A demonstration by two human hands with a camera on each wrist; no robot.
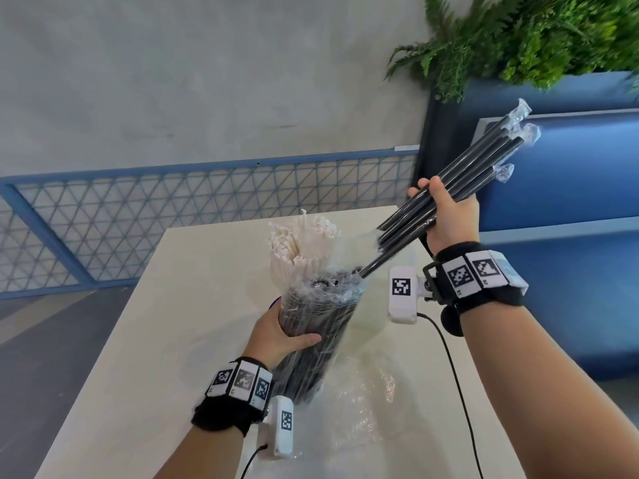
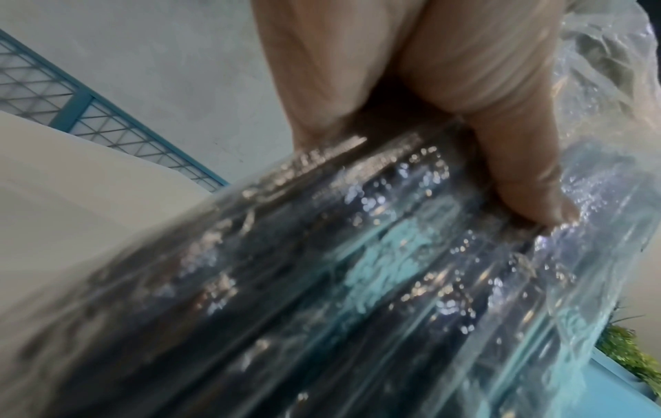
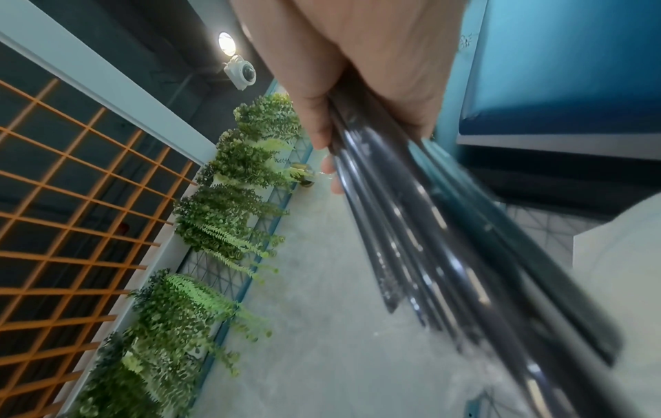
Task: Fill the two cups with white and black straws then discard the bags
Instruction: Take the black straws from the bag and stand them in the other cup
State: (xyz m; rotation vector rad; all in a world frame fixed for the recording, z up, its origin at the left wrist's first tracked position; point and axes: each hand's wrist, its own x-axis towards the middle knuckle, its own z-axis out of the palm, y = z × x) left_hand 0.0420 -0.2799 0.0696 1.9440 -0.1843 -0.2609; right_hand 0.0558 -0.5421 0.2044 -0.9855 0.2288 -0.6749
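Note:
My left hand (image 1: 283,328) grips a clear plastic bag of black straws (image 1: 316,340) that stands tilted on the white table (image 1: 138,340); the left wrist view shows the thumb (image 2: 518,158) pressed on the shiny bag (image 2: 322,282). My right hand (image 1: 446,216) is raised above and right of it, holding a bundle of several wrapped black straws (image 1: 460,188), lower ends just above the bag's open mouth. In the right wrist view those straws (image 3: 429,240) run down from my fist. White straws (image 1: 301,243) stand upright behind the bag; any cup under them is hidden.
An empty crumpled clear bag (image 1: 363,402) lies on the table near me. A blue bench (image 1: 553,174) stands to the right with green plants (image 1: 536,36) above it. A blue mesh fence (image 1: 173,209) runs behind the table along a grey wall.

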